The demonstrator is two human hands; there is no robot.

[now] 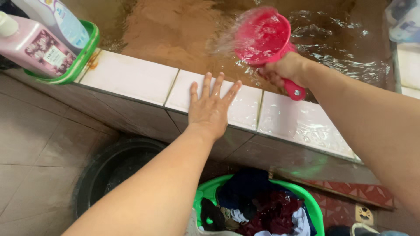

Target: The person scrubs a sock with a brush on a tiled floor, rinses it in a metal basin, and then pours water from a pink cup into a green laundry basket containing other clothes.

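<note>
My right hand point(282, 70) grips the handle of a red plastic water dipper point(262, 37), held tilted over a tiled tank full of water point(183, 26), with water splashing off the dipper. My left hand point(211, 107) lies flat with fingers spread on the white tiled rim point(131, 76) of the tank.
A green tray point(78, 61) with a pink bottle point(37, 46) and a white bottle point(59, 17) sits on the rim at the left. Below are a black basin point(103, 166) and a green basket point(310, 203) of clothes on the brown tiled floor.
</note>
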